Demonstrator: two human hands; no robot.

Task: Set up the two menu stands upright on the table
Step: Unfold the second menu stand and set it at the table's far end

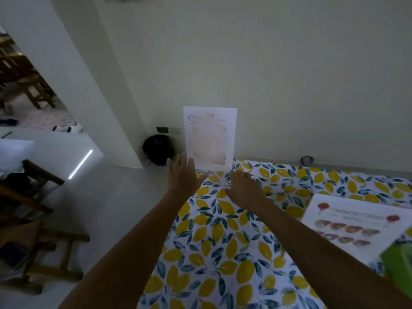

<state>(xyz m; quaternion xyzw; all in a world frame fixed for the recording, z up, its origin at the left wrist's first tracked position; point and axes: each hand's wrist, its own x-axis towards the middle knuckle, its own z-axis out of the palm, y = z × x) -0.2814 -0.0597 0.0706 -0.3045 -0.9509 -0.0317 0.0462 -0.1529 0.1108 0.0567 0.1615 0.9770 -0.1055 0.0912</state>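
One menu stand (210, 134), a clear holder with a pale printed sheet, stands upright at the far left corner of the table (223, 253), which has a lemon-print cloth. My left hand (181, 175) is spread open just in front of its lower left edge, holding nothing. My right hand (243, 186) hovers low by its base on the right, fingers loosely spread, apart from the sheet as far as I can tell. A second menu stand (356, 226) with food pictures lies flat on the cloth at the right.
A green object (399, 262) sits at the table's right edge. A black bin (158, 149) stands on the floor by the wall beyond the table corner. Wooden chairs (44, 248) crowd the left side. A small dark object (307, 160) rests against the wall.
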